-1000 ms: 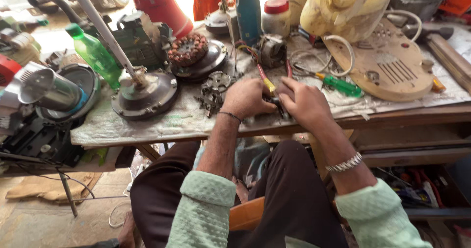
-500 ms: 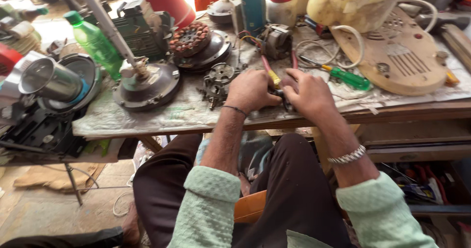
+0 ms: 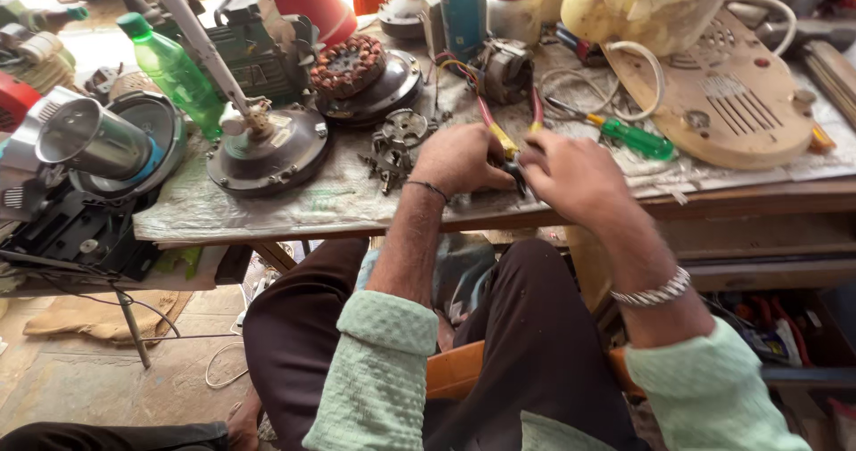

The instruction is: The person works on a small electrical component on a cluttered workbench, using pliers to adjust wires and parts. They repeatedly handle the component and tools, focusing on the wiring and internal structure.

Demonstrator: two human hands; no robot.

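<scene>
My left hand [image 3: 462,158] and right hand [image 3: 571,176] meet at the front edge of the workbench [image 3: 267,206], both closed around red-and-yellow-handled pliers [image 3: 501,139]; a green screwdriver [image 3: 637,138] lies just beyond my right hand, a small metal part [image 3: 392,152] beside my left

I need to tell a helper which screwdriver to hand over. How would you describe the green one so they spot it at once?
Start at the tan plastic housing panel on the right of the workbench. Just left of its lower edge, beyond the right hand, lies the screwdriver. Its translucent green handle with a yellow collar sets it apart from the red-handled pliers beside it.
</scene>
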